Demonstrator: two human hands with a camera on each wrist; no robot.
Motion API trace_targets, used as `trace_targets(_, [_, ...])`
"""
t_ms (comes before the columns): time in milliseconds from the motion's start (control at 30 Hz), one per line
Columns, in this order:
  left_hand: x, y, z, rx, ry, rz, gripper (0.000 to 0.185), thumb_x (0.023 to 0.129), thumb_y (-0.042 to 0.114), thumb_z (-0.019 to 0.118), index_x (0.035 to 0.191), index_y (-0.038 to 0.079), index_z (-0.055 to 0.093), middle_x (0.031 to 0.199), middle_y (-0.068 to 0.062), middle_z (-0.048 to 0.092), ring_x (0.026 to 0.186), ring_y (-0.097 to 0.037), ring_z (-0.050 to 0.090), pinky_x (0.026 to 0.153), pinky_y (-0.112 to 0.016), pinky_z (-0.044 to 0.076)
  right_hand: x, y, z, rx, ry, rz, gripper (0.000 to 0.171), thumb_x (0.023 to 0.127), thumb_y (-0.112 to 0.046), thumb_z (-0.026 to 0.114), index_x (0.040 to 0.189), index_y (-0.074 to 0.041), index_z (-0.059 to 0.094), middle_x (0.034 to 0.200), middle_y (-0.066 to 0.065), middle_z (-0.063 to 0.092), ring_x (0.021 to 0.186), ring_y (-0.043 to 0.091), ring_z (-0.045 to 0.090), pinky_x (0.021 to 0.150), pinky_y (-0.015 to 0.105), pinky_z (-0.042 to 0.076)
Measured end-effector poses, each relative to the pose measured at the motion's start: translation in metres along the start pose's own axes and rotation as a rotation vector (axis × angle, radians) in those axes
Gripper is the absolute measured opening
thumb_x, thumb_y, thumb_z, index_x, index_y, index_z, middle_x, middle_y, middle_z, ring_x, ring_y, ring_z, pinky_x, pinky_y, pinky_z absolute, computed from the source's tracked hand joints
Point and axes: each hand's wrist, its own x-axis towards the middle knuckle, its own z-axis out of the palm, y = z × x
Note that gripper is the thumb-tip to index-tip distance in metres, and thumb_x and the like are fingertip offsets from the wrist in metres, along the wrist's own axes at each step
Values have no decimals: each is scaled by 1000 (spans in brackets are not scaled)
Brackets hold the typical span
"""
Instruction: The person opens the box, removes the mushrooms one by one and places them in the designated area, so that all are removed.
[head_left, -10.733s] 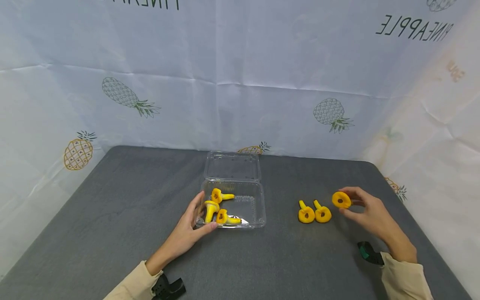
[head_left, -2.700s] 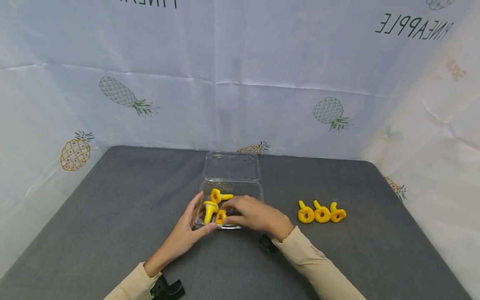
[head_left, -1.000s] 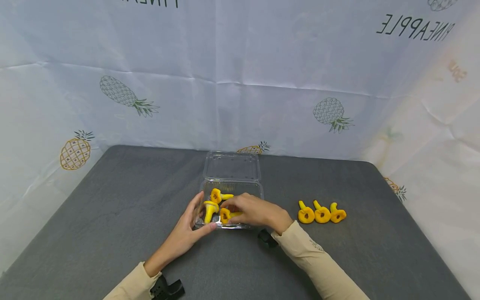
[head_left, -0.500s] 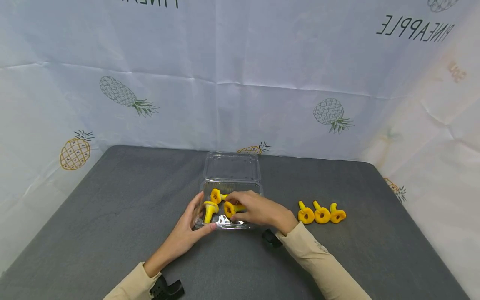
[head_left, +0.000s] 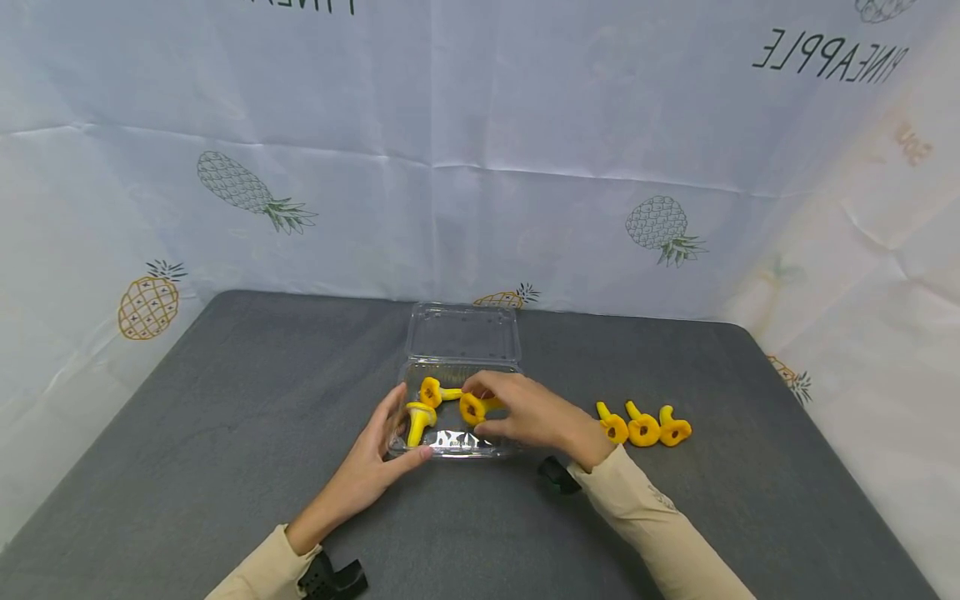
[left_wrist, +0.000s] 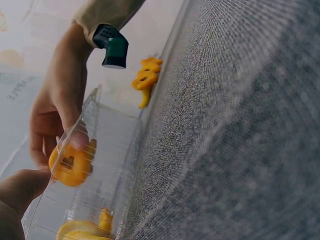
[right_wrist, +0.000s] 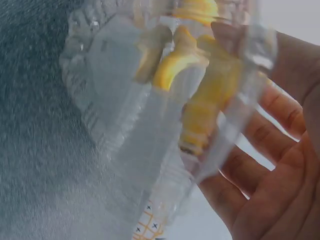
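- The right hand [head_left: 528, 415] is pinching a yellow piece [head_left: 472, 408] between thumb and fingers, with the fingers curling round it, and is holding it over the open clear box [head_left: 459, 443].
- In the left wrist view that piece [left_wrist: 70, 164] is showing through the box wall [left_wrist: 107, 170], with the right hand [left_wrist: 57, 117] gripping it from above.
- The left hand [head_left: 373, 467] is bracing the box at its left near corner, thumb lying along the front edge and fingers standing fairly straight against the side wall (pressing, not wrapping round it).
- Two more yellow pieces are lying inside the box: one upright piece [head_left: 418, 419] by the left fingers, and one lying piece [head_left: 435, 392] toward the back.
- The lid [head_left: 465, 332] is standing open behind the box.
- Three yellow pieces [head_left: 645, 428] are sitting in a row on the grey table [head_left: 225, 400], to the right of the box and just beyond the right wrist.
- The right wrist view is showing the box [right_wrist: 125, 115] very close and blurred, with the left hand [right_wrist: 270, 170] behind it.
- A white sheet [head_left: 480, 150] printed with pineapples is hanging behind the table.
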Motion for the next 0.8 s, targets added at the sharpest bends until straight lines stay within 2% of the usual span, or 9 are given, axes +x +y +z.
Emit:
trace_targets(500, [0,0,0,8,4,-5,95,93,28,71,160,13,6,167,-18,6,151,-42,17,122,-59,22,-22,8,-20,15,93,-10,52,88,-16,76,136,-12,55,132,1,64,122,21,62,103,43,53])
trace_targets(800, [-1,1,0,18,8,-10,95,92,29,72,160,14,8,167,-17,7,151,-42,18,121,-59,22,-36,16,-30,-34,149,-18,53,88,-16,76,136,-16,56,132,0,64,121,25,61,102,48,52])
